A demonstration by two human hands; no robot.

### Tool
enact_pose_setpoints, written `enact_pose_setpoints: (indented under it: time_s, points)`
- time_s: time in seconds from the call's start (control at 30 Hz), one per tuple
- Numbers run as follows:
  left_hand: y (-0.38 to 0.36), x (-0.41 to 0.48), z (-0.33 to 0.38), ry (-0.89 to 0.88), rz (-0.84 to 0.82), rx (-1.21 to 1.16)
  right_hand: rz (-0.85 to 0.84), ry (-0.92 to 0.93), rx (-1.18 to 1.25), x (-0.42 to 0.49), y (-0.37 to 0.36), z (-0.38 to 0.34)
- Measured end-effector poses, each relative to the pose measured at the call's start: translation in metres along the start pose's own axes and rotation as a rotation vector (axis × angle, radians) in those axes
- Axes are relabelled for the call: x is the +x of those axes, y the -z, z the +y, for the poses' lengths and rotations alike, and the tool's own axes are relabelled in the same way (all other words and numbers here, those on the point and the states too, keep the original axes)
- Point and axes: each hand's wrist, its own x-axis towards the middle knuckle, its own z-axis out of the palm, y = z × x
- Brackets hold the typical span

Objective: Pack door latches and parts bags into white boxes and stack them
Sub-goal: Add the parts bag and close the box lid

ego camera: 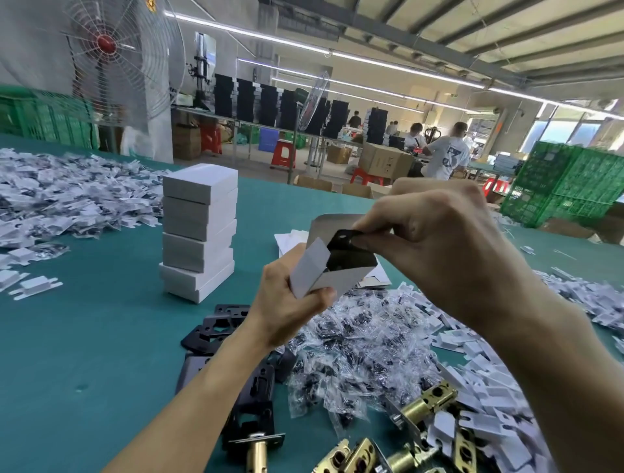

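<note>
While the left hand [287, 305] grips an open white box [320, 273], fingers curled round its lower end, the right hand [435, 243] pinches a black plate [349, 238] at the box mouth, partly inside. Box not yet closed. Done: stack of closed boxes [199, 233] standing to the left on the green table [101, 337]. Left, by estimate, plenty: parts bags [354, 344], brass latches [422, 405], loose plates [216, 329] heaped nearer.

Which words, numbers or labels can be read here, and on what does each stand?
No text reads clearly.
T-shirt of a person at the back: large blue print, too blurred to read.
Cardboard carton: dark mark, too small to read.
Yellow sign at the top edge: cut off, unreadable.
Stacked white boxes: no print shows.
</note>
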Motion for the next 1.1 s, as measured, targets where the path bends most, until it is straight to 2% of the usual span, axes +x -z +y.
enact_pose_setpoints:
  time_s: [0.23,0.4,0.53,0.67,0.7,0.8,0.87,0.9,0.93,1.0,1.03,1.1]
  points:
    - [-0.002,-0.001,0.001,0.011,-0.026,0.001,-0.094,0.000,0.013,0.005,-0.009,0.001]
    - [-0.003,-0.001,0.003,0.024,-0.054,-0.023,-0.136,-0.076,0.035,0.008,-0.028,0.002]
    - [-0.003,-0.001,0.001,0.082,-0.045,-0.050,-0.182,-0.150,0.037,0.010,-0.037,0.007]
    - [-0.003,-0.002,-0.005,0.187,-0.033,-0.108,-0.310,-0.183,0.094,0.014,-0.039,0.017]
    - [-0.002,-0.002,-0.007,0.223,-0.013,-0.125,-0.276,-0.175,0.125,0.012,-0.041,0.019]
    - [0.000,-0.001,-0.008,0.319,0.035,-0.183,0.072,-0.198,0.170,-0.005,-0.047,0.028]
    - [0.002,0.000,-0.008,0.399,0.072,-0.230,0.156,-0.337,0.156,-0.022,-0.055,0.042]
    - [0.003,0.001,-0.009,0.441,0.097,-0.239,0.073,-0.426,0.136,-0.031,-0.060,0.050]
    - [0.003,0.002,-0.010,0.483,0.124,-0.231,-0.100,-0.494,0.108,-0.039,-0.067,0.056]
    - [0.003,0.003,-0.014,0.550,0.171,-0.166,-0.514,-0.500,0.097,-0.057,-0.083,0.057]
    - [0.003,0.003,-0.015,0.569,0.181,-0.130,-0.661,-0.472,0.136,-0.064,-0.093,0.054]
    - [0.002,0.003,-0.017,0.580,0.172,-0.095,-0.808,-0.437,0.217,-0.075,-0.112,0.044]
